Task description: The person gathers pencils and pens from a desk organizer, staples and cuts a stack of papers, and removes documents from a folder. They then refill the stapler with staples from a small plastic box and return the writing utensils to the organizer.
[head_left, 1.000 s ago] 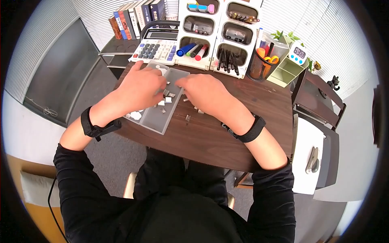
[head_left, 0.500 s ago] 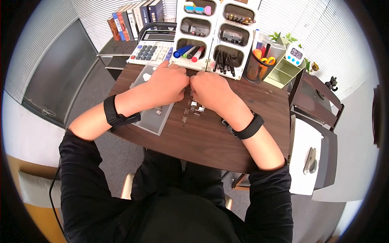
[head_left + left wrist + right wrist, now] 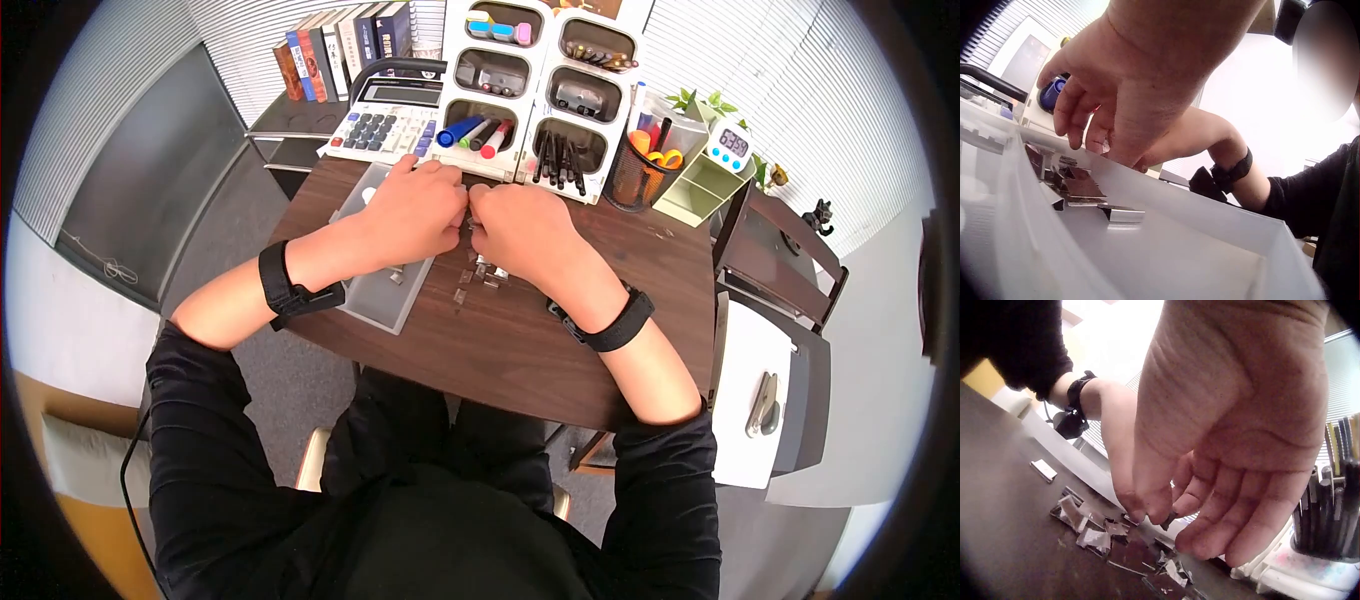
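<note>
Knuckles nearly touching, the left hand (image 3: 415, 213) and right hand (image 3: 525, 225) meet over the right edge of a translucent box (image 3: 385, 305). The right wrist view shows the right hand (image 3: 1229, 437) pinching a small dark metal piece (image 3: 1169, 521) between thumb and finger. Beside it, the left hand's fingertips point down. In the left wrist view the left hand (image 3: 1129, 94) has bent fingers above the box wall; whether they hold anything is unclear. Metal clips (image 3: 1085, 187) lie inside the box, and several more pieces (image 3: 1094, 537) lie on the table beneath the right hand.
A calculator (image 3: 385, 132) and a white organizer of pens (image 3: 520, 165) stand at the back, with a mesh pen holder (image 3: 640, 178) and green shelf unit (image 3: 690, 190) to their right. A stapler (image 3: 763, 405) lies on a white surface farther right.
Over the last second the left hand moved right from above the box's middle to its right edge, beside the right hand. Since half a second ago both hands have barely moved.
</note>
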`<state>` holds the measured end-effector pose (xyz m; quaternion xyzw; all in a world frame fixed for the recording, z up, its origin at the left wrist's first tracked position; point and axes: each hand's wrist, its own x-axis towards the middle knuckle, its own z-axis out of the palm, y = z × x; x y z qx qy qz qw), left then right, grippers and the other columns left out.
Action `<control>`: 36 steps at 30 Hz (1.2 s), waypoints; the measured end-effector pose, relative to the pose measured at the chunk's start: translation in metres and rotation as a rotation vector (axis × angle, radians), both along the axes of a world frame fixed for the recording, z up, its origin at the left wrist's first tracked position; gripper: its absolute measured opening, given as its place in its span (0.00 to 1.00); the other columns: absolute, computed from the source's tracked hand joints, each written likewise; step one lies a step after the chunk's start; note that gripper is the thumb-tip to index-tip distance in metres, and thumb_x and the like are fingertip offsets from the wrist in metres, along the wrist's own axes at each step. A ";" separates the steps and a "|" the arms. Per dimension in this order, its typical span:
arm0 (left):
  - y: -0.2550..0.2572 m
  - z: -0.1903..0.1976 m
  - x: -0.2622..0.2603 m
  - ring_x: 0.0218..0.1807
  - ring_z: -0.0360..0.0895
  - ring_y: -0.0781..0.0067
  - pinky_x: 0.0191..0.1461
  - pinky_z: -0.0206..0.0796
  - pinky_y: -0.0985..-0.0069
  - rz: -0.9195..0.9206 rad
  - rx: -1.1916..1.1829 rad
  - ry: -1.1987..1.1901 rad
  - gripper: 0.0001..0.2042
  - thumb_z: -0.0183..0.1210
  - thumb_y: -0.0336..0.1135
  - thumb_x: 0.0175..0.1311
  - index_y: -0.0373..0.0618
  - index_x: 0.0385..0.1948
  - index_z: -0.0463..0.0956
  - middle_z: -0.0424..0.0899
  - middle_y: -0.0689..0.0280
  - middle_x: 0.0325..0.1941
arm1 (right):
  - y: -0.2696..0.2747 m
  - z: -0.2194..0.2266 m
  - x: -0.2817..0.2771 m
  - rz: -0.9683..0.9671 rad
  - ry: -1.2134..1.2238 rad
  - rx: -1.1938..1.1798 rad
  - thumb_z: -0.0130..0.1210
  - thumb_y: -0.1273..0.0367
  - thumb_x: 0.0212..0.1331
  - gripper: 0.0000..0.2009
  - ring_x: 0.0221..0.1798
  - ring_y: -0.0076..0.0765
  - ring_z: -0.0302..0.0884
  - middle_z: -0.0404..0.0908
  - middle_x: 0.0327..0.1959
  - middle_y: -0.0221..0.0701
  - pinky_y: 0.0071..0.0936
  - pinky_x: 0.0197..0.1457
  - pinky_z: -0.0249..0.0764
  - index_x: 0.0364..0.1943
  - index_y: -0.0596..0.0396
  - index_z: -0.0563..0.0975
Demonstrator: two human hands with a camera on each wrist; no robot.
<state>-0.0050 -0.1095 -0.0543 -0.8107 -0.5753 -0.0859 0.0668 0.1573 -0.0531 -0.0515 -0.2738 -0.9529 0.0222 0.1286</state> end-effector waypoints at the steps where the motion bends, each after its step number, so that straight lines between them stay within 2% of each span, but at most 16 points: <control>1: 0.000 0.001 0.000 0.46 0.72 0.63 0.50 0.58 0.66 0.010 -0.027 -0.003 0.06 0.63 0.32 0.44 0.46 0.25 0.76 0.73 0.63 0.36 | -0.001 0.001 0.000 -0.006 0.002 -0.003 0.60 0.71 0.45 0.07 0.32 0.45 0.83 0.82 0.26 0.39 0.38 0.34 0.78 0.29 0.56 0.78; 4: -0.001 -0.005 -0.003 0.47 0.72 0.60 0.53 0.59 0.62 -0.023 0.084 -0.074 0.06 0.62 0.35 0.47 0.47 0.26 0.79 0.75 0.63 0.37 | -0.001 0.003 0.000 -0.020 0.026 0.032 0.60 0.72 0.45 0.06 0.32 0.45 0.83 0.82 0.25 0.39 0.38 0.34 0.78 0.29 0.57 0.79; 8: 0.000 -0.003 -0.001 0.49 0.71 0.59 0.53 0.59 0.62 -0.028 0.070 -0.083 0.09 0.63 0.36 0.47 0.49 0.32 0.81 0.74 0.63 0.38 | -0.003 0.007 0.000 -0.051 0.024 0.061 0.60 0.72 0.46 0.05 0.32 0.44 0.83 0.82 0.25 0.39 0.36 0.33 0.79 0.29 0.57 0.79; 10: -0.001 0.002 0.002 0.50 0.69 0.61 0.52 0.59 0.63 -0.038 0.046 -0.044 0.14 0.66 0.39 0.49 0.43 0.36 0.79 0.73 0.62 0.41 | -0.004 0.005 0.002 -0.051 0.009 0.097 0.59 0.73 0.47 0.04 0.32 0.43 0.83 0.82 0.25 0.39 0.35 0.33 0.79 0.28 0.57 0.80; 17: 0.011 -0.002 0.001 0.52 0.69 0.62 0.54 0.58 0.60 -0.055 0.027 0.043 0.12 0.65 0.39 0.50 0.44 0.33 0.80 0.73 0.65 0.42 | -0.003 0.003 0.003 -0.046 -0.003 0.098 0.58 0.74 0.48 0.03 0.32 0.41 0.84 0.83 0.26 0.38 0.34 0.33 0.79 0.27 0.56 0.81; 22: 0.012 0.000 0.005 0.53 0.69 0.64 0.57 0.57 0.59 -0.026 0.017 0.045 0.08 0.63 0.35 0.50 0.43 0.31 0.79 0.74 0.66 0.42 | -0.004 0.005 0.004 -0.035 -0.066 0.090 0.57 0.75 0.47 0.03 0.32 0.41 0.84 0.83 0.26 0.38 0.33 0.33 0.79 0.27 0.55 0.81; 28: -0.004 0.021 -0.011 0.51 0.71 0.64 0.60 0.55 0.57 -0.025 0.163 -0.039 0.05 0.61 0.33 0.51 0.47 0.29 0.79 0.74 0.68 0.42 | -0.009 0.006 0.001 -0.001 -0.006 0.094 0.56 0.75 0.48 0.03 0.32 0.43 0.83 0.82 0.25 0.38 0.35 0.33 0.79 0.25 0.54 0.81; 29: -0.010 0.028 -0.014 0.49 0.73 0.65 0.61 0.55 0.56 -0.011 0.136 -0.079 0.04 0.61 0.32 0.51 0.48 0.28 0.78 0.76 0.68 0.39 | -0.007 0.003 -0.001 0.003 -0.005 0.090 0.56 0.75 0.48 0.03 0.32 0.43 0.83 0.82 0.25 0.38 0.35 0.33 0.79 0.25 0.54 0.81; 31: -0.022 0.036 -0.023 0.48 0.74 0.65 0.61 0.55 0.56 0.046 0.096 -0.041 0.03 0.60 0.32 0.51 0.48 0.27 0.78 0.76 0.68 0.36 | -0.003 -0.005 -0.006 0.191 0.108 0.087 0.56 0.69 0.53 0.05 0.30 0.47 0.80 0.80 0.23 0.37 0.40 0.33 0.76 0.28 0.55 0.79; 32: -0.027 0.037 -0.028 0.47 0.75 0.65 0.61 0.55 0.56 0.099 0.060 -0.005 0.03 0.60 0.32 0.51 0.48 0.26 0.77 0.77 0.68 0.33 | -0.006 -0.004 -0.007 0.192 0.109 0.085 0.56 0.69 0.53 0.05 0.30 0.47 0.80 0.80 0.23 0.37 0.40 0.33 0.76 0.28 0.55 0.79; 33: -0.033 0.035 -0.034 0.44 0.76 0.65 0.61 0.55 0.56 0.089 0.058 0.007 0.03 0.60 0.32 0.52 0.48 0.26 0.77 0.77 0.68 0.30 | -0.010 -0.004 -0.009 0.273 0.166 0.062 0.55 0.70 0.53 0.04 0.31 0.46 0.80 0.81 0.25 0.37 0.40 0.34 0.76 0.29 0.55 0.79; 34: -0.039 0.035 -0.038 0.44 0.76 0.65 0.61 0.55 0.56 0.090 0.057 0.007 0.03 0.60 0.32 0.52 0.48 0.26 0.77 0.77 0.68 0.30 | -0.014 -0.004 -0.011 0.354 0.222 0.039 0.55 0.70 0.54 0.04 0.32 0.46 0.80 0.81 0.27 0.36 0.39 0.35 0.76 0.30 0.54 0.78; 36: -0.050 0.036 -0.042 0.43 0.76 0.65 0.60 0.56 0.56 0.102 -0.099 -0.013 0.03 0.61 0.32 0.51 0.48 0.26 0.77 0.78 0.68 0.31 | -0.019 -0.007 -0.013 0.389 0.199 0.030 0.55 0.70 0.54 0.04 0.33 0.45 0.80 0.81 0.28 0.36 0.39 0.36 0.76 0.31 0.54 0.78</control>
